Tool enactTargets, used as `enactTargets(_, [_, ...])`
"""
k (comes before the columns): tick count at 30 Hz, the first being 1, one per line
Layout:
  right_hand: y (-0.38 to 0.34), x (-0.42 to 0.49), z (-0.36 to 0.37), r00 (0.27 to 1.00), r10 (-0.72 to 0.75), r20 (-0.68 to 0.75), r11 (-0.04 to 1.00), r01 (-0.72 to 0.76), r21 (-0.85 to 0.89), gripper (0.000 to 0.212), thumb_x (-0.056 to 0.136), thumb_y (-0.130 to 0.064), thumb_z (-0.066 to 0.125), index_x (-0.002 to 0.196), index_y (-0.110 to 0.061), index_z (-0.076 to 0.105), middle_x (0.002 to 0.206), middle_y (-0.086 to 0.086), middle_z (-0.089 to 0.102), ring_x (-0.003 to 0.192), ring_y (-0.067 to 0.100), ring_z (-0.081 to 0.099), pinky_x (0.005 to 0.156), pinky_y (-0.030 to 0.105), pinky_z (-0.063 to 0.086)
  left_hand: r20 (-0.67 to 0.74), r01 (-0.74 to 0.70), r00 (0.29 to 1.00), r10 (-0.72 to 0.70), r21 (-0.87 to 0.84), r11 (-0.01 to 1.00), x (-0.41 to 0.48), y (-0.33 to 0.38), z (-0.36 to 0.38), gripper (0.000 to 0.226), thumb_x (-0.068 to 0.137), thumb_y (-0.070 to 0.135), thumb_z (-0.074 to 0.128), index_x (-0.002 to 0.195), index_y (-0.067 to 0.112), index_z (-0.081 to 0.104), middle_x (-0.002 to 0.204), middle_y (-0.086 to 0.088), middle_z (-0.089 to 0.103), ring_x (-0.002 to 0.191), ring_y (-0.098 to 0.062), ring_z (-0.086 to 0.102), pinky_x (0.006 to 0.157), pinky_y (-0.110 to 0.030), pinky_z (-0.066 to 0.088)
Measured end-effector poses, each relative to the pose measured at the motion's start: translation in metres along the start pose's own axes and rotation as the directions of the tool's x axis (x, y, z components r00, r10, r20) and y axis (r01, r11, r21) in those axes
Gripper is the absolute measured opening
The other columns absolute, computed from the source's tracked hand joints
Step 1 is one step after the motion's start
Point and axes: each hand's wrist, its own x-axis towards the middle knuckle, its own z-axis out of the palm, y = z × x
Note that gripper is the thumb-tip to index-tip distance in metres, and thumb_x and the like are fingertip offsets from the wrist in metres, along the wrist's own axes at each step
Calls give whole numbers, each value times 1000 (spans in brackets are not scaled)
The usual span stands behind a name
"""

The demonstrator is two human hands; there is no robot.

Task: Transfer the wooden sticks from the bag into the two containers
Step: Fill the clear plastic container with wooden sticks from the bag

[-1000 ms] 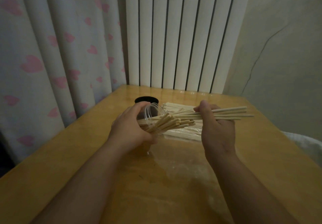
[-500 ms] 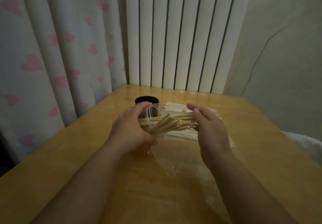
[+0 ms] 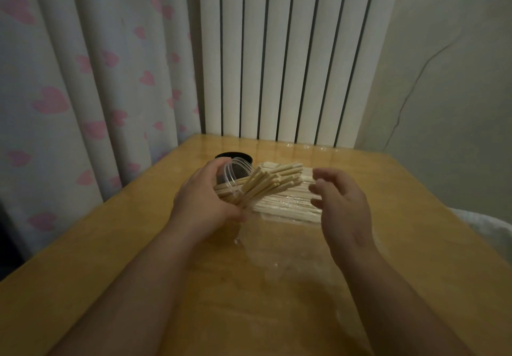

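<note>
Your right hand [image 3: 342, 206] has drawn back, relaxed and empty, clear of the sticks [image 3: 273, 182] jutting from the container [image 3: 235, 174] your left hand [image 3: 205, 203] grips.

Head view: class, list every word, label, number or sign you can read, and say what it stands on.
None: there is no readable text anywhere.
The clear container, the black container, the bag and the wooden sticks show no lettering.
The curtain bears only pink heart shapes.
</note>
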Motion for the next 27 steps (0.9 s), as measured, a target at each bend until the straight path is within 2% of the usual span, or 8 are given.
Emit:
enactTargets(4, [5,-1,-5,992,25,122,975,2,-221,15,90,-9,52,82,-16,62,80,7,67,71,22,62,62,40,53,-16,22,1000,-23,-32,999,1,-2,0,114,48,25,99,145,42,41,132,18,48,115,-6,40,104,-41,43])
enactTargets(7, [9,-4,-4,975,24,219,907,71,-415,12,86,-17,53,75,-18,58,76,2,67,73,25,64,68,48,56,-15,28,999,-29,-53,998,2,-3,0,115,48,24,99,145,41,42,126,21,44,116,-6,40,103,-38,43])
enactTargets(10, [11,-6,1,947,87,310,845,95,-526,11,87,-23,53,77,-24,58,80,-3,67,77,21,64,74,45,55,-25,31,999,-33,-59,998,4,-6,0,114,46,25,99,144,42,43,137,17,50,124,-10,44,105,-41,43])
enactTargets(13, [14,-6,3,897,165,410,780,136,-611,22,96,-24,47,104,-28,67,107,-9,67,98,14,60,83,34,50,-27,45,999,-47,-73,996,4,-7,0,114,47,25,99,144,42,43,142,13,52,130,-14,44,106,-43,42])
enactTargets(16, [20,-6,6,831,259,492,729,166,-664,39,99,-23,44,135,-26,58,135,-5,56,121,15,52,96,30,42,-30,50,998,-52,-67,997,4,-7,0,114,48,26,99,145,41,42,144,11,51,134,-18,44,107,-44,41])
enactTargets(19, [29,-2,8,818,267,509,640,245,-729,39,99,-23,45,136,-25,58,134,-3,52,124,18,51,103,33,43,-22,54,998,-55,-52,997,4,-5,0,115,50,27,99,147,40,40,146,11,49,135,-19,43,108,-45,41])
enactTargets(22, [37,1,12,820,277,501,626,242,-741,40,102,-25,43,138,-20,56,141,0,53,127,20,50,104,33,41,-20,46,999,-47,-45,998,3,-5,-1,115,49,28,99,147,40,40,145,11,50,132,-18,45,108,-45,42])
enactTargets(27, [58,6,16,800,295,522,536,314,-783,53,105,-41,30,155,-23,29,164,-1,20,152,19,13,123,46,13,-20,43,999,-44,-56,998,4,-6,-1,115,49,27,99,147,39,40,144,11,50,132,-18,45,107,-42,42])
